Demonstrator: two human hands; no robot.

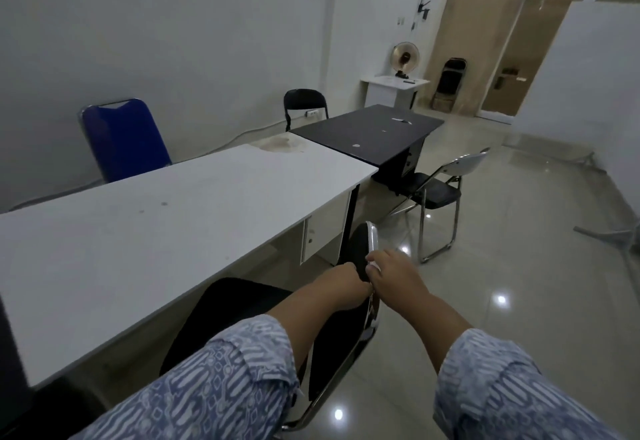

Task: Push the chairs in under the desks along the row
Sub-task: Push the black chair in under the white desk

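Both hands, left hand (346, 282) and right hand (388, 271), clamped together on the near chair (263, 304) backrest.
Its seat sits partly under the white desk (156, 218); a skewed push could knock the drawer unit (325, 231). Far chair (433, 190) stands out.

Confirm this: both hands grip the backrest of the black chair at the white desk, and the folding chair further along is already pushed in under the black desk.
Not quite. The head view shows the folding chair standing out from the black desk, angled on the floor, not pushed in. The rest holds: the left hand and right hand grip the backrest of the black chair at the white desk.
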